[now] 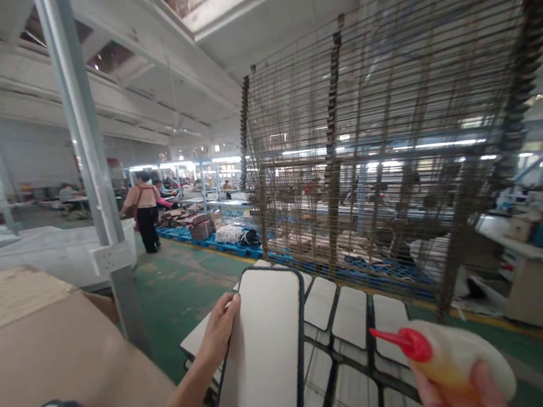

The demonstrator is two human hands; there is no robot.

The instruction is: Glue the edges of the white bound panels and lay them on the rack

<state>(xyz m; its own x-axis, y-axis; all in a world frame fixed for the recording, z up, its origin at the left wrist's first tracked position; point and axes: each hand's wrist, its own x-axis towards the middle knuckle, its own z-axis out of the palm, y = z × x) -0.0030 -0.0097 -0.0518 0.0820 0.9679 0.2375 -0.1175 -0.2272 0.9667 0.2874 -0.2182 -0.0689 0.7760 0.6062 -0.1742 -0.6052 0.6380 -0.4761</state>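
Observation:
My left hand (pixel 221 328) grips the left edge of a long white panel with a dark rim and rounded corners (pixel 270 338), held up and tilted in front of me. My right hand (pixel 455 390) is wrapped round a squeeze bottle (pixel 472 350) with a red nozzle, which points left toward the panel without touching it. Yellowish liquid shows in the bottle. Below and behind the panel, similar white dark-edged panels (pixel 352 314) lie in rows. The lower end of the held panel is cut off by the frame.
A tall wire rack (pixel 334 152) stands ahead to the right. At left are a metal post (pixel 85 138) with a socket box, a brown board (pixel 65 351) and a white bin (pixel 59 249). A person (pixel 144 209) stands farther off near blue pallets (pixel 201 229). A worktable (pixel 542 280) is at right.

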